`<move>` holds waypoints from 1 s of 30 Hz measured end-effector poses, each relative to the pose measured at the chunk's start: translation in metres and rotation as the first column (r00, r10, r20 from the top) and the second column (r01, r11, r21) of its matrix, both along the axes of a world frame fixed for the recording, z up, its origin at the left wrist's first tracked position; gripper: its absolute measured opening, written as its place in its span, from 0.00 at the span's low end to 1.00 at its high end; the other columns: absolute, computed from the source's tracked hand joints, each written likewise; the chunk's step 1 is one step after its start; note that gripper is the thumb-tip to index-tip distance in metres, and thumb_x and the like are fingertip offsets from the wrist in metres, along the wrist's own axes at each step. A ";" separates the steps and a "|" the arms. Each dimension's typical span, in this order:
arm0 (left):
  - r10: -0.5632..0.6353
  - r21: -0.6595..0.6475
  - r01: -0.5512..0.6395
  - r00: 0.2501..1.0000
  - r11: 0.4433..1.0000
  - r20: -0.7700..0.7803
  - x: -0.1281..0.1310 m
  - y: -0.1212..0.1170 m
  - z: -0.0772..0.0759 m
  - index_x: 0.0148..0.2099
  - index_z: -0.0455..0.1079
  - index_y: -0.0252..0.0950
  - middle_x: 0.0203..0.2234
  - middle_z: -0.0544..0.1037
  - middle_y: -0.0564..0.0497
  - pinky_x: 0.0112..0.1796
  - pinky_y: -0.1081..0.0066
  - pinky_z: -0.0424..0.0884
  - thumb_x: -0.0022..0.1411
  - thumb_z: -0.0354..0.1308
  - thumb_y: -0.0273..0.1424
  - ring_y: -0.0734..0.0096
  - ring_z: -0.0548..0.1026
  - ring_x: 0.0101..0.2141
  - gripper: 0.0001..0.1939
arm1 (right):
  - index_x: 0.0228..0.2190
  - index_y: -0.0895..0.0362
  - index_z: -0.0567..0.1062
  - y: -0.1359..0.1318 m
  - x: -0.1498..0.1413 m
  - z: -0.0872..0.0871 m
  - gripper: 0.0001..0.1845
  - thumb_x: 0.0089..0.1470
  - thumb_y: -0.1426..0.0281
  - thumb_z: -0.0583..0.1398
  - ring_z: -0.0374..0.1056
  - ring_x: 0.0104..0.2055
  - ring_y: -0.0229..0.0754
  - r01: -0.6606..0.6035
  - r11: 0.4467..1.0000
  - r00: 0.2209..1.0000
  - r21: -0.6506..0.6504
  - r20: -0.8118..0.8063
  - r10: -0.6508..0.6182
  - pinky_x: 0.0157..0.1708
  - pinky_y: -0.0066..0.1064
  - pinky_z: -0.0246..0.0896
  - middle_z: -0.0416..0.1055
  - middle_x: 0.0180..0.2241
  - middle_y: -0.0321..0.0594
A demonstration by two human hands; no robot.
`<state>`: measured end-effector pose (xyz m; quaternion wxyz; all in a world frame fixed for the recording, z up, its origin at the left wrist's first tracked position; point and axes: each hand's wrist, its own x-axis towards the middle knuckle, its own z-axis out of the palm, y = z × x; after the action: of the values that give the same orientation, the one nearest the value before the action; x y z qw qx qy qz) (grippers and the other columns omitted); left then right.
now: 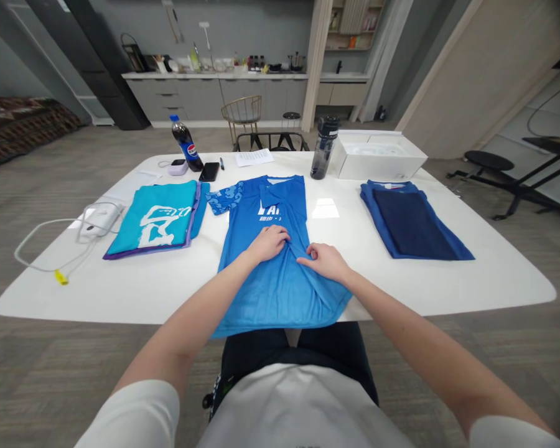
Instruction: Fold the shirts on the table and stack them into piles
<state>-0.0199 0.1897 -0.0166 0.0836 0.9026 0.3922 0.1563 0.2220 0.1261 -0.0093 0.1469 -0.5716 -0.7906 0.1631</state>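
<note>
A bright blue shirt with white lettering lies lengthwise on the white table in front of me, its hem hanging over the near edge. My left hand rests on the shirt's middle, fingers curled and pressing into the cloth. My right hand lies just right of it, fingers closed in a pinch on a fold of the same shirt. The cloth puckers between the two hands.
A folded teal shirt lies to the left, a folded navy stack to the right. Farther back stand a cola bottle, a phone, a dark flask and an open white box. A white cable and device sit far left.
</note>
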 end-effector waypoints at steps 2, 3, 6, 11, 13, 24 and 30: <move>-0.012 -0.007 0.012 0.999 1.000 -0.034 0.004 -0.009 0.006 0.49 0.75 0.41 0.51 0.77 0.47 0.54 0.57 0.66 0.68 0.50 0.28 0.61 0.71 0.53 0.14 | 0.35 0.55 0.77 -0.022 0.006 0.008 0.25 0.55 0.45 0.64 0.72 0.35 0.45 -0.001 0.999 0.997 -0.032 0.079 0.004 0.33 0.31 0.57 0.77 0.33 0.42; -0.016 -0.010 0.015 0.999 1.000 -0.049 0.006 -0.013 0.008 0.48 0.75 0.41 0.50 0.77 0.47 0.53 0.57 0.66 0.68 0.50 0.28 0.61 0.71 0.52 0.13 | 0.34 0.55 0.77 -0.033 0.009 0.011 0.23 0.56 0.47 0.64 0.72 0.36 0.46 -0.007 0.999 0.993 -0.053 0.116 0.013 0.34 0.32 0.57 0.78 0.34 0.43; -0.018 -0.017 0.017 0.996 1.000 -0.084 0.011 -0.027 0.014 0.46 0.73 0.40 0.45 0.78 0.48 0.51 0.57 0.65 0.66 0.50 0.25 0.60 0.72 0.49 0.12 | 0.32 0.55 0.78 -0.060 0.015 0.021 0.19 0.58 0.51 0.64 0.74 0.37 0.48 -0.016 0.991 0.983 -0.130 0.177 0.039 0.35 0.32 0.58 0.79 0.34 0.45; -0.041 -0.009 0.040 0.995 0.999 -0.096 0.016 -0.043 0.018 0.49 0.72 0.41 0.47 0.78 0.48 0.50 0.58 0.65 0.67 0.50 0.26 0.59 0.71 0.49 0.13 | 0.40 0.55 0.78 -0.101 0.018 0.038 0.10 0.56 0.64 0.65 0.74 0.38 0.46 -0.010 0.987 0.998 -0.163 0.056 0.020 0.37 0.30 0.58 0.79 0.35 0.41; -0.041 0.005 0.042 0.994 0.999 -0.103 0.016 -0.048 0.019 0.48 0.72 0.41 0.46 0.78 0.47 0.49 0.59 0.65 0.67 0.51 0.26 0.58 0.71 0.49 0.12 | 0.40 0.55 0.78 -0.116 0.015 0.047 0.09 0.57 0.67 0.64 0.73 0.37 0.44 -0.049 0.986 0.998 -0.159 -0.040 0.043 0.36 0.29 0.58 0.78 0.35 0.40; 0.015 0.068 -0.011 0.998 0.998 -0.069 -0.004 -0.093 0.031 0.51 0.72 0.39 0.50 0.75 0.45 0.49 0.59 0.65 0.68 0.51 0.26 0.57 0.70 0.51 0.13 | 0.40 0.57 0.80 -0.154 -0.036 0.058 0.11 0.56 0.67 0.65 0.65 0.27 0.36 -0.242 0.944 0.888 -0.224 -0.444 0.122 0.31 0.27 0.58 0.71 0.24 0.32; -0.142 -0.018 0.141 0.988 0.990 -0.066 -0.014 -0.138 0.023 0.46 0.74 0.43 0.53 0.75 0.49 0.51 0.59 0.62 0.71 0.51 0.31 0.59 0.68 0.54 0.10 | 0.36 0.58 0.81 -0.145 -0.031 0.040 0.12 0.54 0.62 0.67 0.68 0.28 0.37 -0.341 0.883 0.884 -0.323 -0.430 0.184 0.30 0.26 0.59 0.74 0.26 0.35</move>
<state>-0.0336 0.0515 0.0065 0.0871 0.9325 0.3306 0.1168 0.1910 -0.0192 0.0308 0.1596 -0.4309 -0.7688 0.4448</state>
